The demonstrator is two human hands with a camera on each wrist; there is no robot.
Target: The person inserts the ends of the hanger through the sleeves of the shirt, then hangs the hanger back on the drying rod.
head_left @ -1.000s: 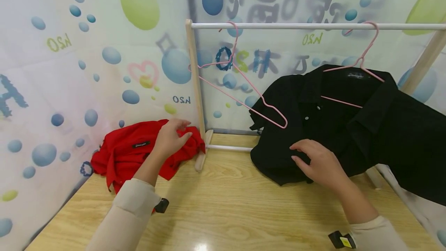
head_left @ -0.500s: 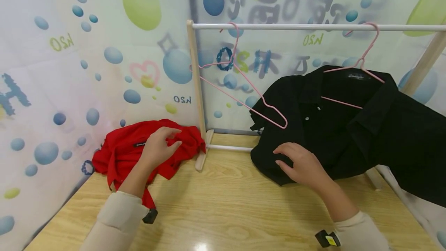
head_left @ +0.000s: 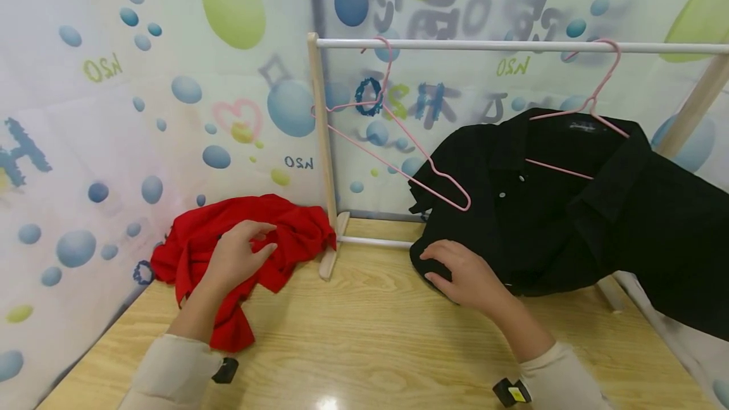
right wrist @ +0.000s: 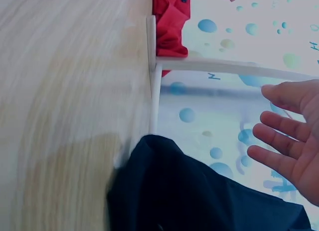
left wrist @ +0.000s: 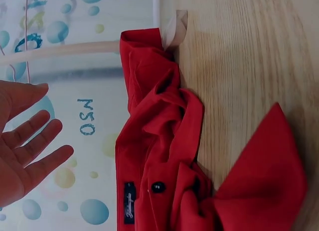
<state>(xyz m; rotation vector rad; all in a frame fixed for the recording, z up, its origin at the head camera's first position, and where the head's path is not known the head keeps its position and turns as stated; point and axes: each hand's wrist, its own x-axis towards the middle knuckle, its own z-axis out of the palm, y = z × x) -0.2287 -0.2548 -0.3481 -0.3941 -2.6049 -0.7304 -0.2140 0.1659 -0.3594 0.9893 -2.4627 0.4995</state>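
My left hand [head_left: 236, 258] hovers over a crumpled red shirt [head_left: 302, 226] on the left of the table, fingers relaxed and holding nothing. In the left wrist view the shirt shows a dark label [left wrist: 129, 203] and a button [left wrist: 158, 186]. My right hand [head_left: 462, 274] is in front of the lower part of a black shirt [head_left: 547, 233], its fingers loosely bent with nothing in them. The black shirt hangs from a pink hanger [head_left: 605, 78] on the right of the rack. A second, bare pink hanger [head_left: 411, 138] hangs further left.
The rack has a white top rail [head_left: 484, 45], a wooden left post [head_left: 321, 125] and a white lower bar [head_left: 373, 242]. It stands on a wooden table [head_left: 364, 334], with a printed curtain [head_left: 188, 30] behind it and along the left.
Both hands have drawn back toward the left and the near side, the left one across the red shirt, the right one across the black shirt. The shirts and hangers have stayed in place.
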